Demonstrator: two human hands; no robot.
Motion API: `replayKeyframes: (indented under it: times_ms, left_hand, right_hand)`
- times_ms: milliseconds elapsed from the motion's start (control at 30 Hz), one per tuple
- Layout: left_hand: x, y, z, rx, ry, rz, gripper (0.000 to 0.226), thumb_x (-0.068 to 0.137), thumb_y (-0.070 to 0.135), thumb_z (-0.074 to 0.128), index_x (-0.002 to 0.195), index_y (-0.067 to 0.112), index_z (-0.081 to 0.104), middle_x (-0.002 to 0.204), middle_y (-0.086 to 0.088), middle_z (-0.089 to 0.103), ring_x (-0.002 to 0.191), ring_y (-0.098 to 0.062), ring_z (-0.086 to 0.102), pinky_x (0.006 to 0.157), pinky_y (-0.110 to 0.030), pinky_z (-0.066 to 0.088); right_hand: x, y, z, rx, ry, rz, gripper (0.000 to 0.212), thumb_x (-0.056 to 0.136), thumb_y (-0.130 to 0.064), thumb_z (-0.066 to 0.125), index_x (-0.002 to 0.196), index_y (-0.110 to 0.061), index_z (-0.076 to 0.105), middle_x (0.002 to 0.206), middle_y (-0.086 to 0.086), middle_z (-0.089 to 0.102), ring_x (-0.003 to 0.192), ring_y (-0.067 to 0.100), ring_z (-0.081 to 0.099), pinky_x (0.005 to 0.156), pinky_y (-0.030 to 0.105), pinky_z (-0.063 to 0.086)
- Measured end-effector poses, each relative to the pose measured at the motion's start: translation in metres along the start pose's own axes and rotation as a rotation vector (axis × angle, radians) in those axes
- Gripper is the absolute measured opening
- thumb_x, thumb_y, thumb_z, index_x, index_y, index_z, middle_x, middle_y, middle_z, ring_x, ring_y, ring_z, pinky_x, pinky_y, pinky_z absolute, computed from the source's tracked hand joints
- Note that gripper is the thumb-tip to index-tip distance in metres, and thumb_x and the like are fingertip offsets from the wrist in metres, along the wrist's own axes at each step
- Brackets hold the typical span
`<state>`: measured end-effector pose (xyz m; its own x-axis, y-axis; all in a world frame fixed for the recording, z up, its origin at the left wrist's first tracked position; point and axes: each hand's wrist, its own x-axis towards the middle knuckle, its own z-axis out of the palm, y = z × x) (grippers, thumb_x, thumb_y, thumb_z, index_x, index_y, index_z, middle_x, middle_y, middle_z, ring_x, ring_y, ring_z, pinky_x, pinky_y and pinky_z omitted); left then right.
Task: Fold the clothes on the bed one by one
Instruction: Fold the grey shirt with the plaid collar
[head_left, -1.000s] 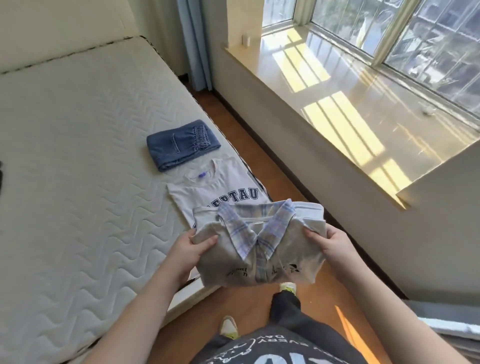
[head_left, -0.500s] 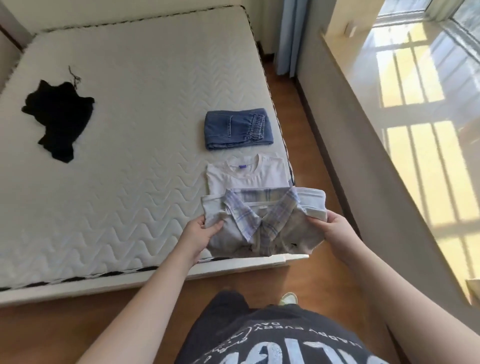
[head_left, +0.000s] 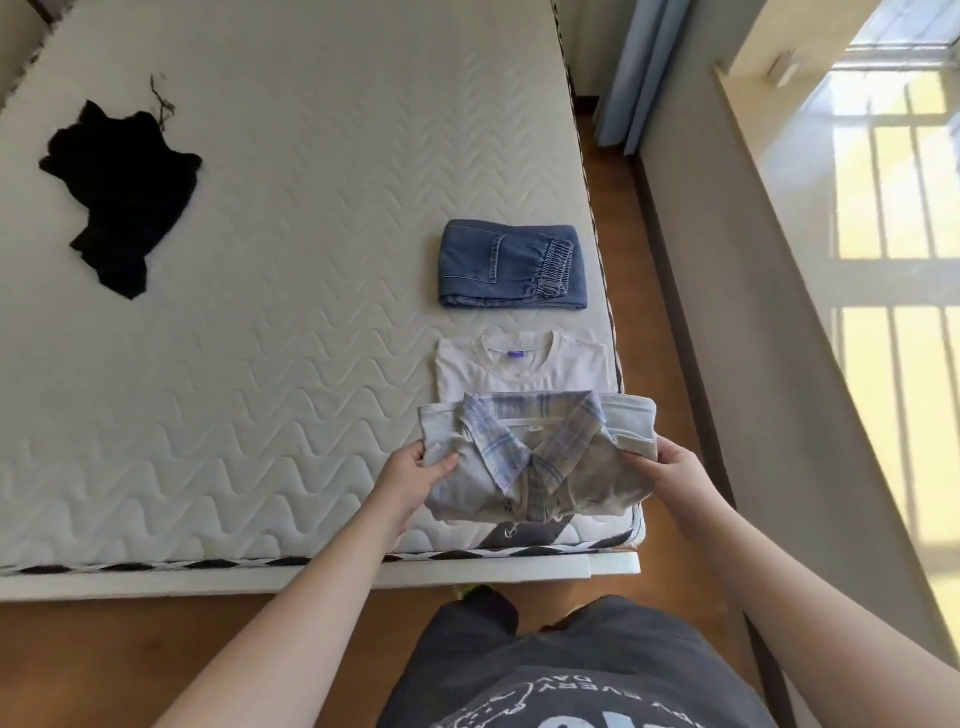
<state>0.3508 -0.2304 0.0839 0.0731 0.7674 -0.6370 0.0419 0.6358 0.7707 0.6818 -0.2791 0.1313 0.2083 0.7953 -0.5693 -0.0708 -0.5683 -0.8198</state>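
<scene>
A folded grey shirt with a blue plaid collar hangs just above the near right corner of the bed. My left hand grips its left edge and my right hand grips its right edge. The shirt covers the lower part of a folded white T-shirt lying on the mattress. Beyond that lie folded blue jeans. A crumpled black garment lies unfolded at the far left of the bed.
The bed's white frame edge runs across in front of me. A wooden floor strip separates the bed from a low wall and sunlit window ledge on the right. A blue curtain hangs at the back.
My view has swung left and down over the bed, bringing the black garment into sight. The shirt held in both hands has moved over the mattress corner, covering more of the white T-shirt.
</scene>
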Motion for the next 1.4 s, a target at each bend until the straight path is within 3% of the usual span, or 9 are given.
replayKeyframes:
  times_ms: [367,533,633,867,967,1100,1167,1300,1400]
  left_hand:
    - [0.056,0.009,0.024,0.093,0.069,-0.012,0.019,0.088,0.012,0.073,0.099,0.027,0.073,0.103,-0.003,0.076,0.103,-0.028,0.069,0.095,-0.044,0.051]
    - [0.091,0.023,0.041,0.104,0.141,-0.032,0.015,0.087,0.012,0.074,0.091,0.027,0.073,0.086,0.007,0.077,0.090,-0.020,0.070,0.084,-0.034,0.053]
    - [0.119,0.035,0.048,0.086,0.157,-0.028,0.018,0.087,0.007,0.072,0.089,0.025,0.073,0.083,0.006,0.075,0.085,-0.019,0.067,0.085,-0.034,0.052]
    - [0.212,0.038,0.042,0.101,0.171,-0.021,0.021,0.087,0.003,0.070,0.105,0.013,0.072,0.081,0.013,0.075,0.073,0.001,0.067,0.069,-0.013,0.052]
    - [0.258,0.024,0.037,0.089,0.185,-0.052,0.022,0.088,0.004,0.069,0.109,0.011,0.070,0.091,0.003,0.074,0.080,-0.008,0.067,0.078,-0.022,0.052]
    - [0.314,-0.006,0.032,0.105,0.213,-0.103,0.032,0.090,0.005,0.068,0.122,0.005,0.063,0.108,-0.009,0.069,0.094,-0.018,0.062,0.091,-0.032,0.047]
    - [0.338,-0.018,0.031,0.119,0.213,-0.123,0.033,0.090,0.016,0.070,0.121,0.007,0.063,0.111,-0.008,0.069,0.099,-0.018,0.062,0.089,-0.029,0.047]
    - [0.374,-0.014,0.026,0.081,0.255,-0.174,0.026,0.086,0.043,0.072,0.100,0.023,0.066,0.094,0.008,0.068,0.087,-0.006,0.062,0.076,-0.024,0.045]
    - [0.389,-0.006,0.020,0.008,0.207,-0.124,0.009,0.089,0.024,0.072,0.096,0.018,0.069,0.097,-0.003,0.074,0.082,-0.014,0.069,0.074,-0.029,0.054]
  right_hand:
    - [0.067,-0.004,-0.016,-0.039,-0.057,0.081,0.023,0.086,-0.008,0.070,0.103,-0.022,0.077,0.098,0.005,0.076,0.093,0.018,0.073,0.071,0.022,0.058]
    - [0.116,-0.010,-0.022,-0.068,-0.095,0.097,0.026,0.087,-0.005,0.068,0.102,-0.023,0.077,0.101,0.006,0.076,0.099,0.022,0.069,0.096,0.049,0.053]
    - [0.150,-0.013,-0.025,-0.120,-0.103,0.103,0.028,0.086,-0.005,0.066,0.101,-0.025,0.078,0.102,0.012,0.075,0.096,0.032,0.066,0.097,0.066,0.042]
    - [0.245,-0.004,-0.019,-0.104,-0.109,0.097,0.029,0.084,0.001,0.066,0.094,-0.022,0.079,0.097,0.007,0.076,0.095,0.026,0.072,0.087,0.040,0.058]
    - [0.295,0.013,-0.014,-0.087,-0.090,0.112,0.031,0.083,0.005,0.064,0.091,-0.022,0.080,0.096,0.007,0.076,0.089,0.022,0.072,0.081,0.033,0.059]
    - [0.361,0.045,-0.010,-0.162,-0.062,0.199,0.038,0.084,0.011,0.056,0.107,-0.012,0.074,0.097,0.009,0.076,0.083,0.018,0.070,0.077,0.031,0.057]
    - [0.386,0.058,-0.008,-0.157,-0.082,0.256,0.035,0.085,0.006,0.061,0.116,-0.009,0.068,0.100,0.010,0.075,0.085,0.019,0.070,0.077,0.030,0.057]
    - [0.410,0.063,0.000,-0.186,-0.045,0.237,0.046,0.083,-0.035,0.077,0.118,-0.011,0.062,0.110,0.008,0.069,0.100,0.022,0.066,0.093,0.040,0.053]
    - [0.412,0.057,0.010,-0.273,0.100,0.077,0.011,0.084,-0.029,0.074,0.091,-0.022,0.070,0.088,-0.001,0.073,0.075,0.011,0.066,0.068,0.030,0.054]
